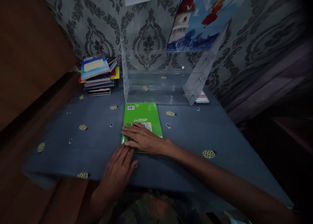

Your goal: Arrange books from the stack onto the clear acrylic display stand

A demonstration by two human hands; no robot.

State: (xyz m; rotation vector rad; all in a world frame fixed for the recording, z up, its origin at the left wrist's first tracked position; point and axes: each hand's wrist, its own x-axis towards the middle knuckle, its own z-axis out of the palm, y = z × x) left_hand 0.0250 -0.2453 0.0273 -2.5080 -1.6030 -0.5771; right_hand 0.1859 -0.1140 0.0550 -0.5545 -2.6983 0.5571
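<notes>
A green book [143, 111] with a white barcode and a small picture on its cover lies flat near the middle of the table. Across its lower half rests my right hand [144, 137], palm down, fingers stretched toward the left edge. My left hand [119, 167] lies at the book's lower left corner, fingers extended and their tips touching or very near the book and my right hand. Neither hand grips anything. Part of the cover is hidden under my right hand.
A clear plastic rack [156, 95] stands just behind the book, against the patterned wall. To its left is an uneven stack of books [97, 75]. A blurred-out small object [202, 98] sits right of the rack. Pineapple-print blue cloth [186, 132] covers the table.
</notes>
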